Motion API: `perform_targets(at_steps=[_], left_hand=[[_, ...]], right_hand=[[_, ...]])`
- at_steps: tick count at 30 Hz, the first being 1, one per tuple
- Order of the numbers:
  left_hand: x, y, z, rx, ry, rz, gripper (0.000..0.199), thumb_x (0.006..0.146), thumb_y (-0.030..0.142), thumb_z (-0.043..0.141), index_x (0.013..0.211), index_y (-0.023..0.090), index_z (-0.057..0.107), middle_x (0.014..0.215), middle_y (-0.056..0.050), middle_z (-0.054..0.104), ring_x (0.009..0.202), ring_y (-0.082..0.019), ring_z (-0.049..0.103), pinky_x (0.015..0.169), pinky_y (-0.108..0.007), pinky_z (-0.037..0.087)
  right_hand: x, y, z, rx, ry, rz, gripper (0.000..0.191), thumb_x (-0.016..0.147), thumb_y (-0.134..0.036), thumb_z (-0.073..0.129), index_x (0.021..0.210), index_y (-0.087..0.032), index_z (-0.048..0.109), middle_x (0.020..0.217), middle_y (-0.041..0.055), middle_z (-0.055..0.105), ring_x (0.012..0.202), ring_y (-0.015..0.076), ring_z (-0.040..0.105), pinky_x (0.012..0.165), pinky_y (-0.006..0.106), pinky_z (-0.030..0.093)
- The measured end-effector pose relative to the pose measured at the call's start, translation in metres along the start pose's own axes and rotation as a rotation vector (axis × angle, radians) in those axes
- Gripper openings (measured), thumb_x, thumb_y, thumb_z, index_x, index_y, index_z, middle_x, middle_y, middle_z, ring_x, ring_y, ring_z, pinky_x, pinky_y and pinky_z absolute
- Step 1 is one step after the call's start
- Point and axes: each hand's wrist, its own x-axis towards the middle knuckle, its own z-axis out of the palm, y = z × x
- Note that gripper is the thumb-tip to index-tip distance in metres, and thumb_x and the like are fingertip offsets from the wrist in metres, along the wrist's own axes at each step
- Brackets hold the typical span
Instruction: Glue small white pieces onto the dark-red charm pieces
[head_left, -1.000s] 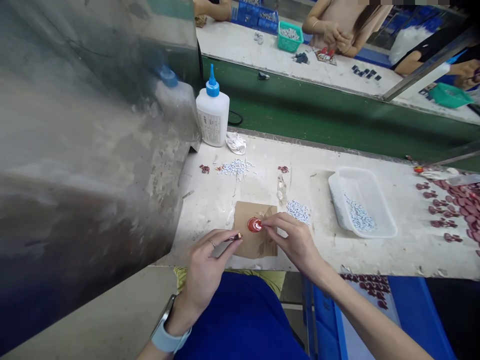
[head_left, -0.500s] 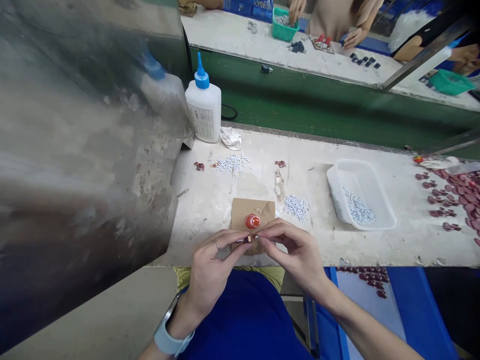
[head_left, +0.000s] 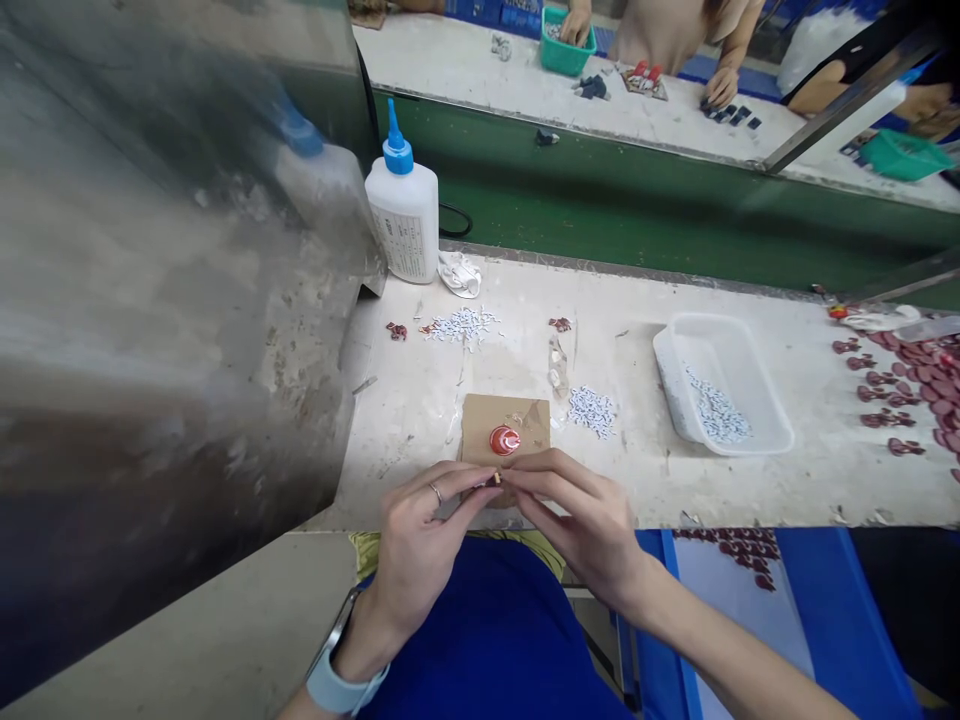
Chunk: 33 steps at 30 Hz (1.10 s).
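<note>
My left hand (head_left: 421,535), with a ring and a watch on a pale blue strap, pinches a small dark red piece with a yellowish end (head_left: 496,479). The fingertips of my right hand (head_left: 581,515) are closed together against that end; whatever they pinch is hidden. Both hands are over the near part of a brown cardboard piece (head_left: 480,412). On the cardboard, just beyond my fingers, sits a small round red thing with a glossy, wet-looking surface (head_left: 505,440). A pile of tiny white-and-blue bits (head_left: 592,411) lies beyond my right hand.
A white bottle with a blue nozzle (head_left: 405,215) stands by the metal panel (head_left: 225,300) at left. More bits (head_left: 461,326) lie behind. At right are a clear tub (head_left: 769,435) and many dark red pieces (head_left: 945,400). A co-worker's hands (head_left: 721,87) are across the green partition (head_left: 600,190).
My right fingertips have moved left onto the end of the dark red piece, covering the small pale bit they held. Across the partition, the co-worker's hands have shifted to the green basket and dark blocks.
</note>
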Motion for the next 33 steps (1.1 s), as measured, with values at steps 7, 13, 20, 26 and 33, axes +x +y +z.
perform_targets(at_steps=[7, 13, 20, 26, 33], left_hand=[[0.005, 0.006, 0.000, -0.009, 0.001, 0.014, 0.017, 0.087, 0.008, 0.076, 0.098, 0.020, 0.079, 0.096, 0.001, 0.080, 0.088, -0.009, 0.076, 0.087, -0.017, 0.062], [0.013, 0.026, 0.000, -0.027, -0.017, 0.051, 0.021, 0.087, 0.005, 0.075, 0.100, 0.020, 0.079, 0.101, 0.002, 0.080, 0.091, -0.009, 0.076, 0.088, -0.017, 0.062], [0.012, 0.042, -0.008, 0.004, -0.010, 0.096, 0.029, 0.085, 0.003, 0.077, 0.104, 0.024, 0.076, 0.101, 0.006, 0.079, 0.091, -0.008, 0.075, 0.088, -0.017, 0.062], [0.011, 0.049, -0.011, 0.004, -0.013, 0.090, 0.029, 0.085, 0.007, 0.078, 0.107, 0.026, 0.075, 0.100, 0.005, 0.078, 0.089, -0.009, 0.076, 0.083, -0.018, 0.063], [0.003, 0.049, -0.016, 0.030, 0.019, 0.065, 0.040, 0.084, 0.014, 0.082, 0.120, 0.031, 0.073, 0.107, 0.007, 0.079, 0.088, -0.009, 0.077, 0.086, -0.017, 0.065]], right_hand=[[0.003, -0.006, -0.006, -0.155, 0.025, -0.162, 0.029, 0.095, 0.000, 0.063, 0.115, -0.019, 0.072, 0.101, 0.0090, 0.076, 0.090, 0.0183, 0.077, 0.076, 0.030, 0.068], [0.011, -0.024, -0.019, -0.140, 0.044, -0.170, 0.030, 0.092, 0.005, 0.065, 0.113, -0.016, 0.072, 0.102, 0.0110, 0.077, 0.095, 0.0184, 0.077, 0.082, 0.029, 0.068], [0.014, -0.042, -0.026, -0.177, 0.059, -0.192, 0.035, 0.092, 0.003, 0.067, 0.120, -0.018, 0.072, 0.104, 0.0098, 0.077, 0.098, 0.0185, 0.077, 0.085, 0.028, 0.068], [0.008, -0.050, -0.029, 0.040, 0.101, 0.028, 0.053, 0.090, -0.006, 0.073, 0.136, -0.032, 0.065, 0.113, 0.0064, 0.073, 0.102, 0.0230, 0.074, 0.084, 0.037, 0.070], [0.011, -0.053, -0.026, 0.484, -0.014, 0.331, 0.030, 0.096, -0.016, 0.072, 0.122, -0.031, 0.073, 0.110, 0.0042, 0.073, 0.101, 0.0195, 0.076, 0.090, 0.033, 0.069]])
